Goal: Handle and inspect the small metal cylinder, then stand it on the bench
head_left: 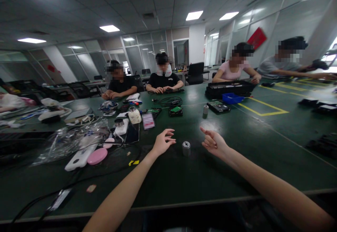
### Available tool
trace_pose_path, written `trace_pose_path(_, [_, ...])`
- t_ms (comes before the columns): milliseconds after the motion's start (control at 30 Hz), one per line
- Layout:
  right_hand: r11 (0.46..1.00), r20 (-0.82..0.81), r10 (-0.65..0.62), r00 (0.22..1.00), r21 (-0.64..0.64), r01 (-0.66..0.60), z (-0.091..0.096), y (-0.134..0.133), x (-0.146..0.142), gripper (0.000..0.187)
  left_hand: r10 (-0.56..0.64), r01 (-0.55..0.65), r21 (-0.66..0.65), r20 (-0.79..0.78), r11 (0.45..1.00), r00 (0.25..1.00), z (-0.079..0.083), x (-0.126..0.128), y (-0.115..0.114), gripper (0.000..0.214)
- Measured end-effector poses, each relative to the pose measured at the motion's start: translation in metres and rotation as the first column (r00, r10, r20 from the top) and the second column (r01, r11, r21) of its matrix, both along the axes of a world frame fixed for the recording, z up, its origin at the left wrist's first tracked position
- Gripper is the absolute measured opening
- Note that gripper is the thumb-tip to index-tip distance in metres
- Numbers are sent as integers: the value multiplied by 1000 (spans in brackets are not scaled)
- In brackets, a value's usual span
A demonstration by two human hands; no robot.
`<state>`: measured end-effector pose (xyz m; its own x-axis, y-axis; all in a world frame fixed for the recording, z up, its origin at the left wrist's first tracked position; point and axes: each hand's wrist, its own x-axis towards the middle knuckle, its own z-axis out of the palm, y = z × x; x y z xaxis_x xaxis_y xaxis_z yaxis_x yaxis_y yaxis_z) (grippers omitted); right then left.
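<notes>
A small grey metal cylinder [186, 148] stands upright on the dark green table [237, 154] between my two hands. My left hand [163, 141] hovers just left of it, fingers apart and curled, holding nothing. My right hand [213, 141] is just right of it, index finger stretched toward the left and the other fingers loosely curled, also holding nothing. Neither hand touches the cylinder.
Left of my hands lie a phone [132, 133], a white charger [121, 126], a pink round case [97, 156], plastic bags [71, 139] and cables. A second cylinder [205, 110], circuit boards [175, 110] and a black tray [229, 88] sit farther back. Several people sit across the table.
</notes>
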<state>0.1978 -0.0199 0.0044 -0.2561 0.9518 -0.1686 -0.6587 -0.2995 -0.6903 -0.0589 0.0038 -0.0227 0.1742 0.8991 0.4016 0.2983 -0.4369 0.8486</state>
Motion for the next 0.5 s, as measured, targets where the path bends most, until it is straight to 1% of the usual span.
trace_pose_path(67, [1000,-2,-2,1000,-8,2,1,0,0,23,-30,29,-35,-16,999,999,-6,-2,3,52])
trace_pose_path(133, [1000,-9,3,1000,-17,-3,2,0,0,25,-44,43,-49,-20,998,999,-9,-3,4,58])
trace_pose_path(233, [999,-26,25,999,-26,-26,4,-2,0,29,-49,49,-52,-8,997,999,-9,-3,4,52])
trace_pose_path(300, [999,-37,39,999,-24,-40,5,-3,-1,32,-52,52,-43,14,998,999,-8,-2,4,45])
trace_pose_path(367, [999,-45,47,998,-19,-48,5,-4,-1,29,-58,59,-20,54,998,997,-4,2,1,42])
trace_pose_path(433, [999,-48,50,998,-14,-51,3,-3,-1,25,-70,69,13,113,998,991,2,9,-3,42])
trace_pose_path(500, [999,-45,52,998,-10,-52,1,-2,-1,24,-93,87,43,174,995,980,8,17,-9,44])
